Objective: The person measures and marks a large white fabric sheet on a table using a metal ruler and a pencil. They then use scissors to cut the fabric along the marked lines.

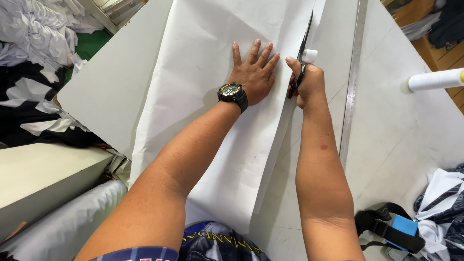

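head cam, looking down at the table (401, 140). left hand (253, 72) is flat on the white paper sheet (212, 63), palm down, fingers (267, 53) spread and fully open, gripping nothing, just pressing the sheet near its right edge. black wristwatch (233, 93) on that wrist.

right hand (305, 82) is closed around the handles of the black scissors (303, 46), just right of the left hand. blades point away from me, up along the right edge of the paper, tip near the top of the frame. i can't tell how far apart the blades are, they read as one thin line from here. a small white piece (310, 56) sits against the scissors right above the fist, can't tell what it is.

paper runs from the top of the frame down to my torso, lying over the white table, with a narrow strip of it hanging along the right edge under the right forearm. long metal ruler (352, 82) lies on the table right of the right hand, parallel to the paper edge, apart from it.

around: white roll (435, 79) at far right, black strap with blue block (394, 229) lower right beside dark and white patterned fabric (442, 198). crumpled white cloth (34, 29) and black-and-white fabric (34, 111) off the left, grey fabric roll (67, 222) lower left.
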